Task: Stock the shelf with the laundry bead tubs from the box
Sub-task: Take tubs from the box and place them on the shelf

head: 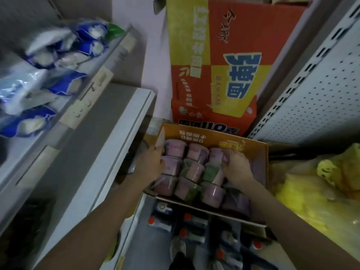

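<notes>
While both hands are down among the stock, the job looks barely begun, since no tub shows on any shelf in view. At the bottom of the frame, dark containers with red caps [187, 216] lie packed below the near edge of the open orange cardboard box [212, 137], which sits at centre. Inside it the round purple-and-pink laundry bead tubs [191, 170] stand touching one another in tight rows, a few showing green, and I see no gaps, so nearly all of them are judged still to be moved.

The left hand [153, 164] is at the box's left wall, its fingers [160, 152] curled against the left column of tubs. The right hand [236, 166] is at the right of the far rows, its fingers [227, 157] wrapped over one tub there. Blur hides whether either tub is lifted.

Just beside the box, at right, a crumpled yellow plastic bag [315, 188] crowds the aisle. At left runs the grey metal shelf with a pale front edge [116, 137], its visible surface bare and the likely destination. Above it, at upper left, a higher shelf holds blue-and-white plastic pouches [48, 61], and its lip may hinder lifting tubs in. Beyond the box a tall red-and-yellow printed carton [220, 65] stands against the wall, touching the box's far side, with a white perforated panel [315, 90] at upper right.
</notes>
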